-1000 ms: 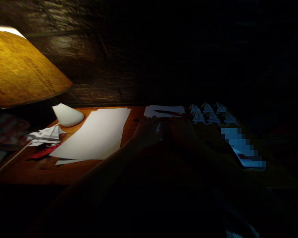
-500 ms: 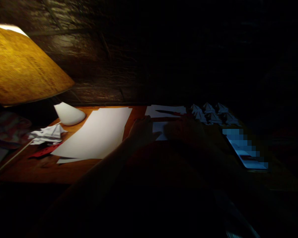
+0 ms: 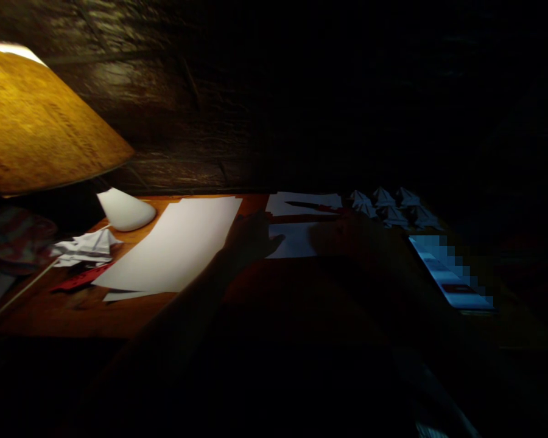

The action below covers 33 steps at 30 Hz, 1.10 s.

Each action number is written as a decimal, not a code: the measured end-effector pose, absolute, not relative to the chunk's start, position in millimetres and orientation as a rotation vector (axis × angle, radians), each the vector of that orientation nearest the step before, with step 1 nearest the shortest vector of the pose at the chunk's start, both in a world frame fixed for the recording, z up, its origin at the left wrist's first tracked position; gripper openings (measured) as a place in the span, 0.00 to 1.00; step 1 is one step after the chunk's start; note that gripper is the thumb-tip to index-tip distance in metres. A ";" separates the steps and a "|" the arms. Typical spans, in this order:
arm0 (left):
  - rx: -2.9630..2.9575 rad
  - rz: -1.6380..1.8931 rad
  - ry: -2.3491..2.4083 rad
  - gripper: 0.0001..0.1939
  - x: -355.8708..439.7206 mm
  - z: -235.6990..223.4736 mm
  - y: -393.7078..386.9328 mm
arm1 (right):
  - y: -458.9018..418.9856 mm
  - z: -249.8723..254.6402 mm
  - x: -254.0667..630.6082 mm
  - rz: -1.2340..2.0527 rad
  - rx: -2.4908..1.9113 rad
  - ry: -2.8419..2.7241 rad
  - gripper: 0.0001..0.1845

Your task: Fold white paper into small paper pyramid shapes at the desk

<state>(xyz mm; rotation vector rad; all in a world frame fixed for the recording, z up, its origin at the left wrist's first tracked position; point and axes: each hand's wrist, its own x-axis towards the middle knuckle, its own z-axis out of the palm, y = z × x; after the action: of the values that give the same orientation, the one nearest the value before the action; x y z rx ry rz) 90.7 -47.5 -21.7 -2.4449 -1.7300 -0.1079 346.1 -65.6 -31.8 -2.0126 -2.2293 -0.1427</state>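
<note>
A small white sheet of paper point(image 3: 296, 240) lies on the wooden table between my two hands. At its left edge is my left hand point(image 3: 253, 236), the thumb stretched out over the paper and apart from the fingers. In deep shadow at the sheet's right side sits my right hand point(image 3: 342, 232); its fingers are too dark to make out. Just beyond the hands, a dark-bladed knife point(image 3: 304, 206) with a reddish handle rests on another white sheet point(image 3: 278, 204).
Large white sheets point(image 3: 187, 237) lie to the left, near a lit lamp point(image 3: 50, 121) with a white base point(image 3: 125, 210). Folded paper point(image 3: 86, 248) and a red item point(image 3: 80, 278) are beside them. Several folded paper shapes point(image 3: 393, 216) stand at right, behind a phone point(image 3: 438, 274).
My left hand has moved left, uncovering more of the small sheet's left side. The right hand shows little visible change in the dark.
</note>
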 end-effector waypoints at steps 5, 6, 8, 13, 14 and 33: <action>-2.433 -0.091 -1.746 0.23 86.9 -20.7 -44.4 | -63.1 -33.6 352.0 -0.129 -1.956 -2.249 0.18; -2.436 -0.097 -1.749 0.23 85.7 -20.9 -43.4 | -62.3 -33.6 354.3 -0.104 -1.949 -2.250 0.17; -2.459 -0.120 -1.742 0.24 82.8 -22.1 -40.8 | -59.9 -34.0 360.2 -0.042 -1.928 -2.256 0.16; -2.540 -0.193 -1.690 0.27 77.2 -27.0 -33.3 | -49.3 -42.6 375.0 0.036 -1.774 -2.266 0.28; -2.550 -0.205 -1.690 0.27 76.6 -28.0 -31.9 | -46.6 -45.7 376.8 0.038 -1.734 -2.276 0.28; -2.591 -2.269 -1.863 0.13 93.8 -42.3 -6.0 | -37.6 -46.3 369.6 0.327 -1.403 -1.963 0.12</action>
<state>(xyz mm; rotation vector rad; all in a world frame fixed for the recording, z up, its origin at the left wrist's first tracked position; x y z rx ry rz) 93.8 -6.0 -42.3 -2.5910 -1.8635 -2.2693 369.6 -37.6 -46.3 -1.4027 -1.9634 0.3265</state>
